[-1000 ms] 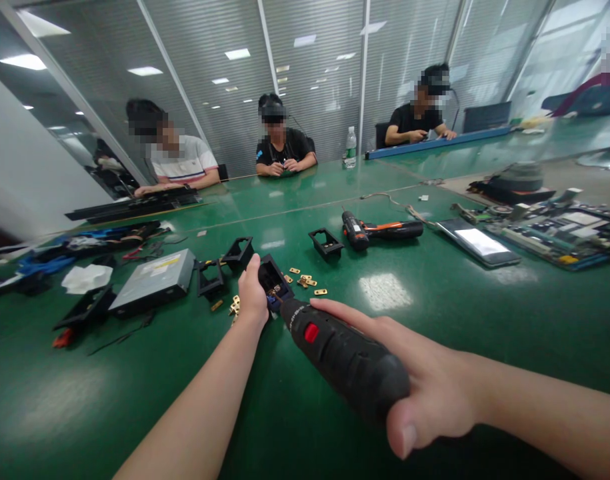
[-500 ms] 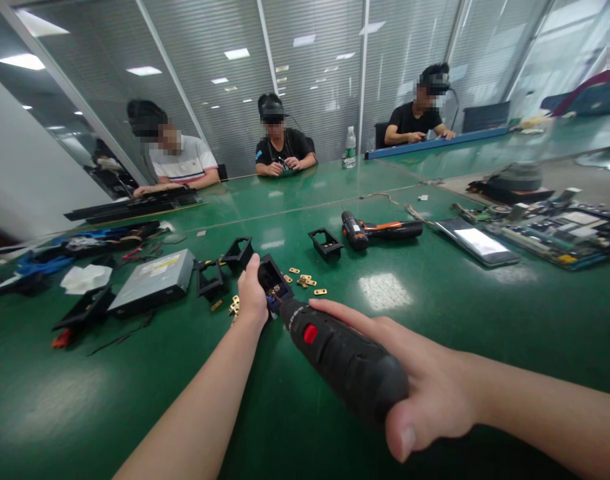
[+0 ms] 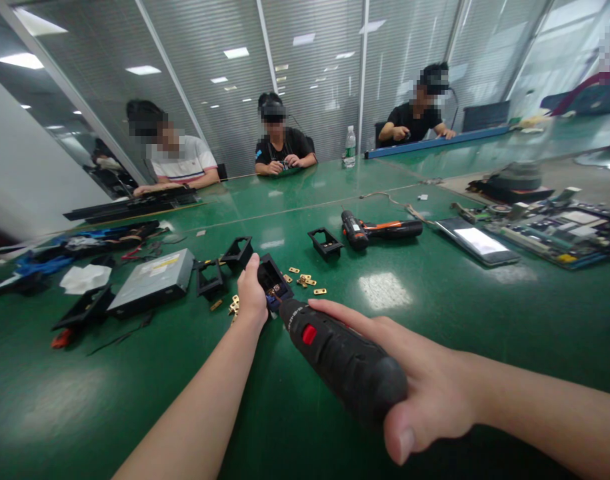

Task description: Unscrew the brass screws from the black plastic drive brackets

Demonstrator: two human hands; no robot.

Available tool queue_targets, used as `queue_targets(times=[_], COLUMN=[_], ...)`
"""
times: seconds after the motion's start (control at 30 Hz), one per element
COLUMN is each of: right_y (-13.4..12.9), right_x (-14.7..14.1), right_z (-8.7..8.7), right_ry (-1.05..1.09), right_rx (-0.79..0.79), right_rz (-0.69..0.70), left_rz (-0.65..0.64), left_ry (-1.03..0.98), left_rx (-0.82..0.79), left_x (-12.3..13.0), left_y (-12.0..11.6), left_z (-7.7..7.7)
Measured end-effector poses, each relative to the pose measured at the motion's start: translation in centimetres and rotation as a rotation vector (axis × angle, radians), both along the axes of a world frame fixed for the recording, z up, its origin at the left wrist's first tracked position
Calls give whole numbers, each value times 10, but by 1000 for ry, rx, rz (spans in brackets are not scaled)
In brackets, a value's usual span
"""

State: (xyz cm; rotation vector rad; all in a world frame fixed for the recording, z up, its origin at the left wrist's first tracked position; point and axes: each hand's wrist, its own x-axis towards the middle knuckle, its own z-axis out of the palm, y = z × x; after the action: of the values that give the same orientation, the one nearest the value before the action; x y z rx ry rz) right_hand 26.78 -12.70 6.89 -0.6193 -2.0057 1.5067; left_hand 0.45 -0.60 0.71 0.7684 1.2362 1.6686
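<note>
My left hand [image 3: 253, 293] is closed on a black plastic housing [image 3: 275, 275], an open box-like piece with small metal parts inside. In my right hand [image 3: 419, 380] is a black cordless drill [image 3: 342, 360] with a red switch on top. Its bit points down into the housing; the exact contact at the tip is too small to make out. Small brass plates [image 3: 305, 280] lie just right of the housing, and more brass plates [image 3: 235, 305] lie beside my left wrist. Similar black housings stand nearby, one at the left [image 3: 209, 279], one behind [image 3: 237, 252], another at the right [image 3: 325, 243].
A second drill [image 3: 379, 232] lies beyond the housings, near a phone [image 3: 477, 241] and circuit boards [image 3: 569, 227]. Left are a disc drive [image 3: 155, 280], white tissue [image 3: 85, 279] and cables [image 3: 59, 257]. Across the green table [image 3: 305, 193] sit several people, a bottle [image 3: 351, 148] and a blue bar [image 3: 437, 143].
My hands, the drill and the housing look almost unmoved. Across the table, the right-hand person's hand has lifted slightly from the blue bar.
</note>
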Motion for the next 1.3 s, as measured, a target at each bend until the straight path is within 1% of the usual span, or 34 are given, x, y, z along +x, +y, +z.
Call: queue_targets(times=[0.13,0.47,0.63,0.77,0.93,1.13,1.3], right_y=[1,2,1,0,0,1,1], right_x=[1,-2,1,4,1,0,1], right_z=[-2,-4,-1,1,-1,-2,-2], right_ry=[-1,31,9,-18,28,17,22], right_rx=[9,21,37,22,27,24,7], right_rz=[20,-14,-13,-40,5,14,-10], left_rz=[2,15,12,1,8,17,9], left_ry=[-14,-2,-21,-33,-20,-10,-8], left_rx=[3,-1,-11,-7,-11,2,2], left_x=[0,1,1,1,2,1,0], left_y=[0,0,0,0,0,0,1], left_z=[0,0,1,1,1,0,-1])
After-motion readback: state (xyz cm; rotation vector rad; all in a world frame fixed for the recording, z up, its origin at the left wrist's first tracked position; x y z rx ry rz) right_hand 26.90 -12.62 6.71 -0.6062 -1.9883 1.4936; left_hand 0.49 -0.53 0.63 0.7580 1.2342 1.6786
